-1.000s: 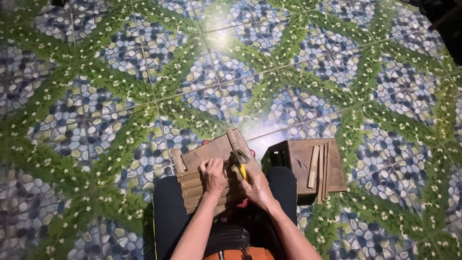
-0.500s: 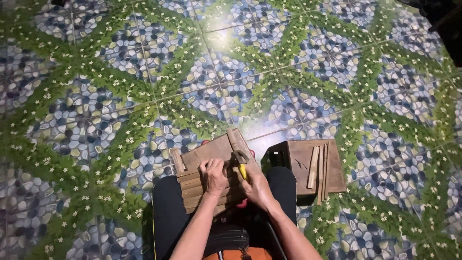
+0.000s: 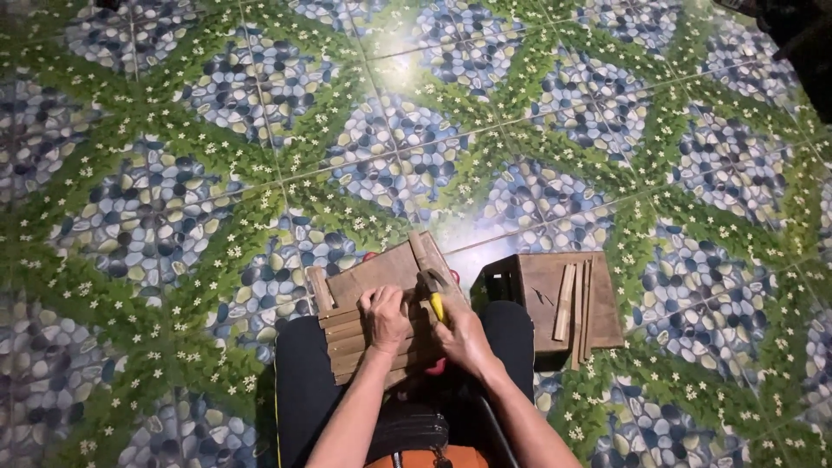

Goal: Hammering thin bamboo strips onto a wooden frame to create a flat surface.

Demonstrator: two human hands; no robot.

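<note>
A slatted wooden frame (image 3: 373, 303) rests across the seated person's lap, above the patterned tile floor (image 3: 173, 173). The left hand (image 3: 387, 316) presses flat on its slats, fingers spread, while the right hand (image 3: 462, 334) is closed around a yellow-handled hammer (image 3: 433, 290) at the frame's right edge. A wooden box (image 3: 529, 295) carrying loose sticks (image 3: 574, 303) sits just beside the right knee.

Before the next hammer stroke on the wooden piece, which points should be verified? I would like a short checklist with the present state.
1. Left hand presses the wooden slat panel down: ok.
2. Right hand holds the yellow-handled hammer: ok.
3. Panel rests on the lap, over both knees: ok.
4. Left fingers away from the hammer head: not ok, they lie close beside it.
5. Nail position: cannot tell.
6. Loose strips lie steady on the wooden box: ok.
</note>
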